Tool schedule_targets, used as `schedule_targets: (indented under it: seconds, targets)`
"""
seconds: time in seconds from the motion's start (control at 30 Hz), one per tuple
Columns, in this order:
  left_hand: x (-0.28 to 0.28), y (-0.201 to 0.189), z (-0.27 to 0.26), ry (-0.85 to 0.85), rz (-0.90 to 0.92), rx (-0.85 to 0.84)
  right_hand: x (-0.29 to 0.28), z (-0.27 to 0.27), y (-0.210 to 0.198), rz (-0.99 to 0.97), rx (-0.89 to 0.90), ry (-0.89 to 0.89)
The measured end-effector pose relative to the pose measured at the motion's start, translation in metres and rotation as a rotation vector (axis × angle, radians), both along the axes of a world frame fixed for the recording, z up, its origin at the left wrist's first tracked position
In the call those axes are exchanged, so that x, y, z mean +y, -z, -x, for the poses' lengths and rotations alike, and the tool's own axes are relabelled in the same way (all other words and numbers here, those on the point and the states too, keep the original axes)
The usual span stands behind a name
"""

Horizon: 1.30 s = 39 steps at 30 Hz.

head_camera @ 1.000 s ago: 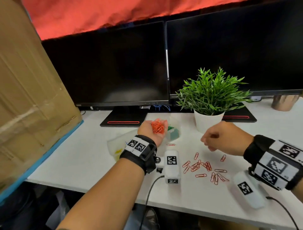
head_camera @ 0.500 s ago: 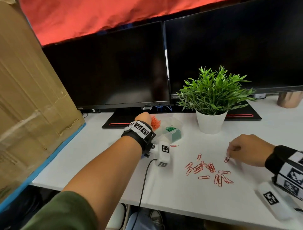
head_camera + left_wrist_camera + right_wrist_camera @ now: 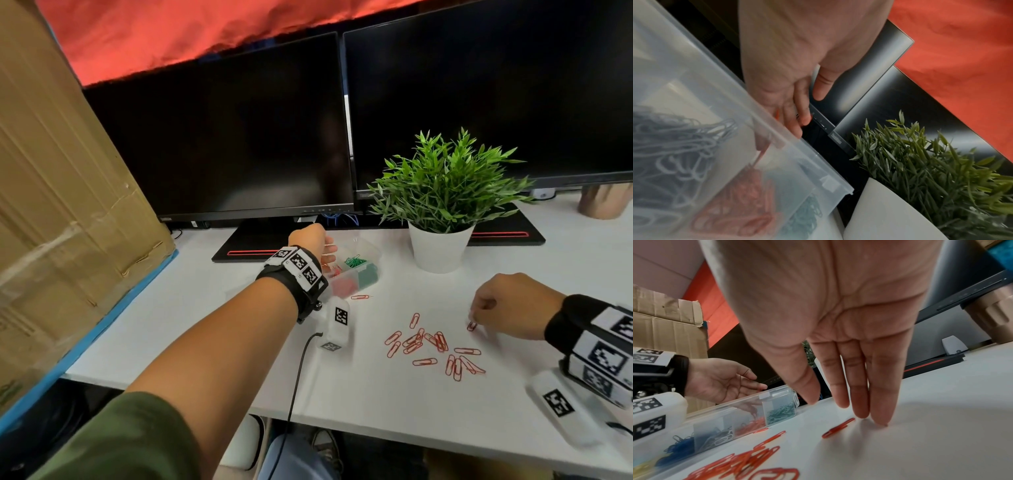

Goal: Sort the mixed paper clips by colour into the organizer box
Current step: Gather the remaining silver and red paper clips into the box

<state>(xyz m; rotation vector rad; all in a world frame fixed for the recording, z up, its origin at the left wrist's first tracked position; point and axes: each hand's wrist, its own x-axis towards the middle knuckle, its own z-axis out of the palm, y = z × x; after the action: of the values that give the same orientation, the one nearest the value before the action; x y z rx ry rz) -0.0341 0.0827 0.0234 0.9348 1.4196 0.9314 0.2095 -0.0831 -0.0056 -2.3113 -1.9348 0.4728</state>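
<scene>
The translucent organizer box (image 3: 371,251) lies in front of the left monitor's stand. It holds green clips (image 3: 354,262) in the end compartment and red clips (image 3: 342,284) beside them. My left hand (image 3: 308,240) is tipped over the red compartment with its fingers (image 3: 797,113) straight and a red clip at their tips. My right hand (image 3: 507,305) rests its straight fingertips (image 3: 879,417) on the table beside one stray red clip (image 3: 472,325). Several red clips (image 3: 435,346) lie loose on the white table, and one more (image 3: 359,297) lies beside the box.
A white potted plant (image 3: 440,246) stands right of the box. Two dark monitors (image 3: 239,137) line the back, a big cardboard box (image 3: 68,205) walls the left, and a copper cup (image 3: 603,202) stands at far right. A black cable (image 3: 298,370) hangs over the front edge.
My left hand, palm-up with a heap of red clips, moved forward and turned over the box; the heap has left my palm. My right hand moved right and down to a stray clip.
</scene>
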Motion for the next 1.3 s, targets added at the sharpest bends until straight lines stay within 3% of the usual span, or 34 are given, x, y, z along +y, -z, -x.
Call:
schedule_targets:
  seconds: [0.17,0.3,0.4,0.5,0.6,0.8,1.03,1.2,1.3]
  targets:
    - [-0.006,-0.009,-0.001,0.115,0.015,0.109,0.0,0.001,0.0,0.011,-0.018,0.004]
    - [-0.014,-0.007,-0.007,0.075,-0.184,0.215,-0.002,0.002,0.0,0.031,-0.036,-0.02]
    - [-0.035,-0.001,-0.016,0.199,-0.399,0.432,-0.002,0.004,-0.002,0.052,-0.05,-0.027]
    - [-0.058,0.013,-0.026,0.455,-0.427,0.577,-0.001,0.007,-0.005,0.058,-0.059,-0.013]
    - [-0.07,0.024,-0.032,0.693,-0.439,0.973,-0.001,0.009,-0.009,0.046,-0.092,0.011]
    - [-0.088,0.036,-0.027,0.83,-0.478,1.402,-0.008,0.02,-0.004,0.169,-0.198,-0.018]
    - [-0.102,0.028,-0.018,0.911,-0.486,1.491,-0.016,0.043,-0.003,0.167,-0.177,-0.06]
    - [-0.118,0.028,-0.023,0.95,-0.454,1.316,-0.03,0.06,-0.012,0.305,-0.193,-0.082]
    - [-0.12,0.036,-0.032,0.97,-0.413,1.144,-0.028,0.074,-0.011,0.274,-0.215,-0.098]
